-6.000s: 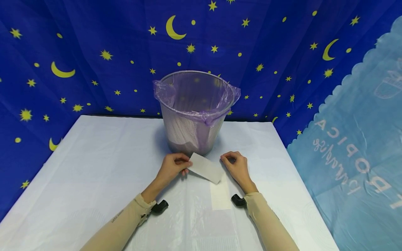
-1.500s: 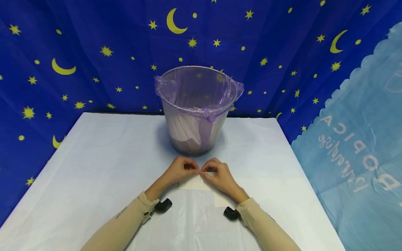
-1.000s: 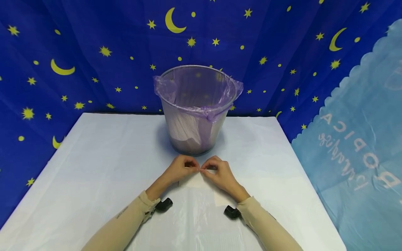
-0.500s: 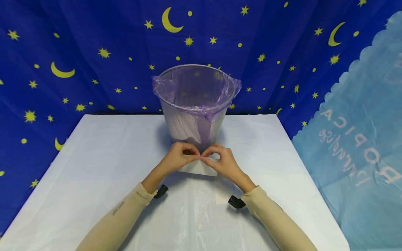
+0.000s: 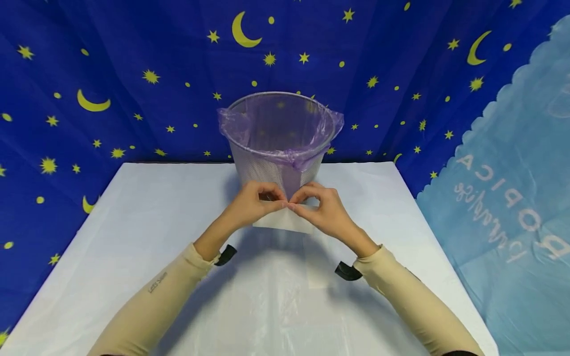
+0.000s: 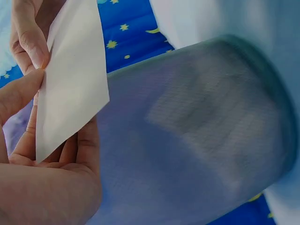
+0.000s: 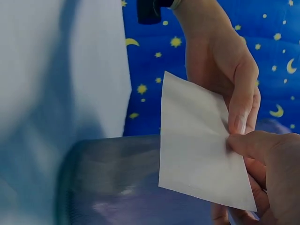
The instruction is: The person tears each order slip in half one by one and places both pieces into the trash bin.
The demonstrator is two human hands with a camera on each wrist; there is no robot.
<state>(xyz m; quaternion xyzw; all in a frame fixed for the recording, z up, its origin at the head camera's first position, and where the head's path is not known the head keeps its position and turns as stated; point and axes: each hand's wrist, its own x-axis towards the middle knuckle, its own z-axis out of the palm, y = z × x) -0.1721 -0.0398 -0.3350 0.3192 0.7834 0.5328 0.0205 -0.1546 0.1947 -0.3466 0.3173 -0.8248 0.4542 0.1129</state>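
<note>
A small white rectangle of paper point(image 5: 282, 221) hangs between my two hands in front of the bin. My left hand point(image 5: 254, 202) pinches its upper edge near the middle between thumb and index finger. Right beside that, my right hand point(image 5: 328, 210) pinches the same edge, the two thumb tips almost touching. In the left wrist view the paper point(image 6: 75, 79) is whole, with no tear visible. The right wrist view shows the paper sheet point(image 7: 197, 145) slightly creased by the thumbs. Behind the hands stands a wire mesh bin point(image 5: 262, 170) with a purple plastic liner point(image 5: 303, 159) folded over its rim.
Another pale paper piece point(image 5: 317, 269) lies flat on the white table cover point(image 5: 178, 198), below the right wrist. Pale paper shows through the bin's mesh. A blue star-patterned curtain point(image 5: 156, 113) hangs behind, and a light blue cloth point(image 5: 503, 198) at the right.
Six seconds ago only the left hand held the paper, with the right hand apart. Both hands then pinched it together near the table and have since lifted it up towards the bin.
</note>
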